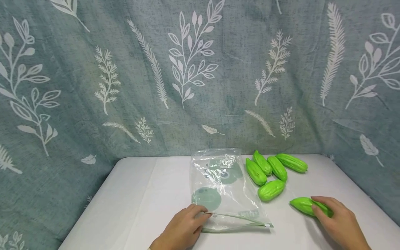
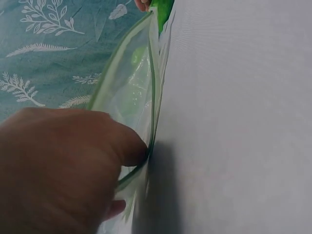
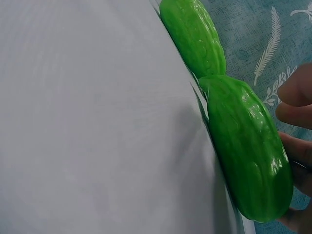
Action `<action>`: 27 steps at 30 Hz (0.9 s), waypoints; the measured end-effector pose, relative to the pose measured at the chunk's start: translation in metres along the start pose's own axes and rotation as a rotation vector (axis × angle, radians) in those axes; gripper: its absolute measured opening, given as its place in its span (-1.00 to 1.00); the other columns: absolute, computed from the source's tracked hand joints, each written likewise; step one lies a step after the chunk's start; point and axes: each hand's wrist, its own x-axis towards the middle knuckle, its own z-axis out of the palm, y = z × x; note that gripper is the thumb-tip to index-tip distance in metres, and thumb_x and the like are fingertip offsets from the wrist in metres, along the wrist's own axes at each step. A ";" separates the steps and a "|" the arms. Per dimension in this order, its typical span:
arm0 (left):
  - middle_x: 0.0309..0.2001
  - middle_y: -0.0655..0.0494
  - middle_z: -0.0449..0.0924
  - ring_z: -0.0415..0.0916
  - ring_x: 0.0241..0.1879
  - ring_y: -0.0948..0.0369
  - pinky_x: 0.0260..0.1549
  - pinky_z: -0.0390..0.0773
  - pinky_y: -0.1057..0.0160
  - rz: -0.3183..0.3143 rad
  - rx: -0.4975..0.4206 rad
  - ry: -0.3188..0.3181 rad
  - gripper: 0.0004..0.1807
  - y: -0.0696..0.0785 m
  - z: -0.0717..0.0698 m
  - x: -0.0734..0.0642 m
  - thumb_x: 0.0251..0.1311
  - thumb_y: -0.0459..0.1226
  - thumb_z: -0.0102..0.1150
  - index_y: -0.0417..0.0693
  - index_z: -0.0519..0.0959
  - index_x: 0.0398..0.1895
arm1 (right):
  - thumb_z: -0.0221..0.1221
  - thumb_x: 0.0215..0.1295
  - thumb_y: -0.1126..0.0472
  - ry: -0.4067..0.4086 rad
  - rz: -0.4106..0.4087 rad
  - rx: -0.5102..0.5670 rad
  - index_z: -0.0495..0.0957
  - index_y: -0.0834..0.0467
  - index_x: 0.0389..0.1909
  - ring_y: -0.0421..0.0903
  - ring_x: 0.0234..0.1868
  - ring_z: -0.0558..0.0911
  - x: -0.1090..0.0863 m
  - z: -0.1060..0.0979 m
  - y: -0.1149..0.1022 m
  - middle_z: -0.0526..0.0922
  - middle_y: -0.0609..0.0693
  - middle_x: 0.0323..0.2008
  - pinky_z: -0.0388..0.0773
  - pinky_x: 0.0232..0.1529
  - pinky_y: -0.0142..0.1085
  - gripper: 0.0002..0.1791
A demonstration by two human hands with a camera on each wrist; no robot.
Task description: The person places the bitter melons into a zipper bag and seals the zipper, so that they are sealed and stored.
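Observation:
My left hand (image 1: pixel 184 225) pinches the left end of the open mouth of a clear zip bag (image 1: pixel 231 205), which lies flat on the table. In the left wrist view the green-rimmed mouth gapes, and the thumb (image 2: pixel 131 144) is at its edge. My right hand (image 1: pixel 339 218) holds a bright green, ridged bitter melon (image 1: pixel 303 205) on the table to the right of the bag. Fingers touch its side in the right wrist view, where another bitter melon (image 3: pixel 195 36) appears beyond its tip. Part of the held one is hidden under the hand in the head view.
Several more bitter melons (image 1: pixel 271 190) lie grouped just right of the bag, toward the back of the white table (image 1: pixel 162 194). A green-grey curtain (image 1: pixel 231 125) with white leaf prints hangs behind the table and along both sides.

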 end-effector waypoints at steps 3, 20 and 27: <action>0.16 0.15 0.53 0.52 0.09 0.24 -0.12 0.61 0.36 -0.006 0.006 0.042 -0.40 -0.002 0.000 0.001 -0.01 -0.37 0.42 0.01 0.58 0.20 | 0.15 0.43 -0.12 0.010 0.000 0.008 0.57 0.31 0.12 0.42 0.09 0.45 0.000 0.001 -0.001 0.52 0.40 0.10 0.38 -0.02 0.33 -0.43; 0.38 0.10 0.36 0.41 0.23 0.13 -0.22 0.66 0.20 -0.116 0.023 0.104 -0.20 -0.004 0.002 0.001 -0.16 -0.33 0.50 0.14 0.50 0.29 | 0.18 0.42 -0.09 0.030 -0.020 0.027 0.58 0.27 0.12 0.41 0.12 0.43 -0.002 0.002 0.003 0.53 0.38 0.13 0.35 0.02 0.34 -0.47; 0.33 -0.05 0.38 0.41 0.24 0.02 -0.22 0.70 0.14 -0.199 -0.017 0.047 -0.52 -0.002 0.002 -0.002 -0.04 -0.26 0.51 0.20 0.71 0.04 | 0.17 0.42 -0.11 0.028 -0.015 0.032 0.57 0.27 0.13 0.42 0.14 0.42 -0.002 0.004 0.005 0.52 0.38 0.14 0.33 0.04 0.35 -0.46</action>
